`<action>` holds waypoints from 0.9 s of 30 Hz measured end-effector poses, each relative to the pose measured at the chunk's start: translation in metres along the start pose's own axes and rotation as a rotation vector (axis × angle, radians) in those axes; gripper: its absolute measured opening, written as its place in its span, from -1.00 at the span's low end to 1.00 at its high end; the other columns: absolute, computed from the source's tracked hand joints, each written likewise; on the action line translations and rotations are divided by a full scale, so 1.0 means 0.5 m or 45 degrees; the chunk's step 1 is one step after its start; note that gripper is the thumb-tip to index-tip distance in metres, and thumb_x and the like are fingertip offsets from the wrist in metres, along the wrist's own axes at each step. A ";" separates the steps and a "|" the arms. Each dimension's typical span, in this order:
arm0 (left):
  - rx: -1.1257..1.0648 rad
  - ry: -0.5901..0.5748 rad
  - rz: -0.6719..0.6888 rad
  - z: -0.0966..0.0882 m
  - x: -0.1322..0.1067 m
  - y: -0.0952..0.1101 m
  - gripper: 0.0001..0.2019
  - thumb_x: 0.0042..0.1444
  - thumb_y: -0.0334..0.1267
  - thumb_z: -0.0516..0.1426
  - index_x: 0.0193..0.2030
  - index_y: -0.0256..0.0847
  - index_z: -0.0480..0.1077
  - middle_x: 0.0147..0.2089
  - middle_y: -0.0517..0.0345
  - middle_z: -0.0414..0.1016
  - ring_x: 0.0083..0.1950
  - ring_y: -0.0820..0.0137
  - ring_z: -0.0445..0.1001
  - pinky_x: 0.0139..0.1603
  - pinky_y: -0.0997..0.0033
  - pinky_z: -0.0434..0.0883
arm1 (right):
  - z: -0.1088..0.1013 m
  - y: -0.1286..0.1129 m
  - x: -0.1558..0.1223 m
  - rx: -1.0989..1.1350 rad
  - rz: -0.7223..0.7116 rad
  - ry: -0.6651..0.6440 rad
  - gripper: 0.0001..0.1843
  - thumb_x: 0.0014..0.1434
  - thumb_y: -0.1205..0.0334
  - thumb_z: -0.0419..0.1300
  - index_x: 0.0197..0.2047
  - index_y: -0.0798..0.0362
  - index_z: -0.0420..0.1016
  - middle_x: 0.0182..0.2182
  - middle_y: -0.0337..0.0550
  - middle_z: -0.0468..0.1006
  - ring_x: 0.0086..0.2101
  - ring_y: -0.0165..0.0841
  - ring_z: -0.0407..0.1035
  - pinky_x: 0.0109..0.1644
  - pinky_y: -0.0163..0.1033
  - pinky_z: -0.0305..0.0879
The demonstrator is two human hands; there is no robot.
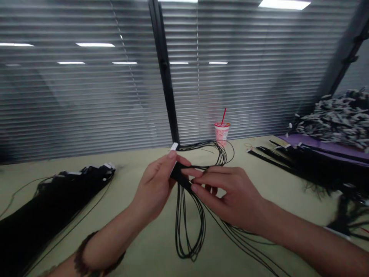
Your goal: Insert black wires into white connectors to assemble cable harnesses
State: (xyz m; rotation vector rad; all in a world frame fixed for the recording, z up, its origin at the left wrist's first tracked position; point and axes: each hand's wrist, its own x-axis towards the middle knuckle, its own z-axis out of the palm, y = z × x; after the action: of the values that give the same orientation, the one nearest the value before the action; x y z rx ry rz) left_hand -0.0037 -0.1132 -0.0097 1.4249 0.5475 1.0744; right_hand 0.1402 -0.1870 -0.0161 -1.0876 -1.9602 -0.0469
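Observation:
My left hand (157,184) is closed in a pinch on a small bundle of thin black cords (184,215) near its white-tagged end (174,146). My right hand (227,194) meets it from the right, its fingers pinched on the same bundle just below the left thumb. Below my hands the cords hang in long loops onto the pale green table (138,169). More of the same cords loop back behind my hands toward the window.
A large pile of black cords with white tags (54,200) lies at the left. Another heap (331,119) sits on a purple sheet (323,148) at the right, with black strands spilling forward. A pink cup with a red straw (221,132) stands by the blinds.

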 end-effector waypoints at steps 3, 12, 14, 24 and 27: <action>0.232 0.036 0.379 0.024 0.018 0.072 -0.70 0.13 -0.10 -0.04 -0.40 -0.22 0.40 -0.48 0.13 0.52 -0.43 0.40 0.46 -0.39 0.45 0.37 | -0.040 -0.030 0.035 -0.081 -0.121 0.263 -0.82 0.10 0.32 0.07 -0.25 0.10 0.47 -0.30 -0.18 0.53 -0.42 -0.47 0.34 -0.31 -0.36 0.23; 0.784 0.281 1.123 0.053 0.057 0.126 -0.67 0.18 -0.16 -0.09 -0.38 -0.24 0.44 -0.44 0.18 0.48 -0.40 0.51 0.41 -0.36 0.57 0.32 | -0.058 -0.035 0.103 -0.286 -0.220 0.561 -0.80 0.14 0.28 0.05 -0.29 0.10 0.51 -0.35 -0.19 0.51 -0.32 -0.44 0.36 -0.20 -0.36 0.21; 0.826 0.236 1.070 0.046 0.065 0.123 -0.66 0.18 -0.16 -0.09 -0.37 -0.25 0.44 -0.44 0.17 0.47 -0.41 0.50 0.40 -0.37 0.56 0.31 | -0.052 -0.028 0.107 -0.317 -0.193 0.546 -0.81 0.13 0.29 0.06 -0.31 0.09 0.51 -0.43 -0.21 0.49 -0.39 -0.45 0.34 -0.28 -0.36 0.19; 0.689 -0.146 0.639 0.007 0.103 0.101 -0.67 0.16 -0.11 -0.06 -0.25 -0.23 0.45 -0.47 0.17 0.42 -0.46 0.49 0.31 -0.45 0.53 0.24 | -0.065 0.012 0.115 -0.266 -0.204 0.270 -0.87 0.11 0.33 0.07 -0.39 0.14 0.42 -0.51 -0.27 0.45 -0.51 -0.53 0.25 -0.40 -0.41 0.08; 0.644 -0.200 0.553 0.000 0.110 0.097 -0.69 0.14 -0.10 -0.04 -0.25 -0.22 0.44 -0.39 0.15 0.44 -0.44 0.50 0.31 -0.44 0.53 0.24 | -0.067 0.023 0.118 -0.236 -0.182 0.203 -0.87 0.13 0.32 0.06 -0.40 0.13 0.40 -0.52 -0.29 0.44 -0.54 -0.55 0.22 -0.43 -0.41 0.05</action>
State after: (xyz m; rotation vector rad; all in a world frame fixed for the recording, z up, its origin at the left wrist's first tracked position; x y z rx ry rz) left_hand 0.0092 -0.0758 0.0524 2.1238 0.4192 1.1953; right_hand 0.1565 -0.1538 0.0420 -1.0255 -1.9133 -0.3881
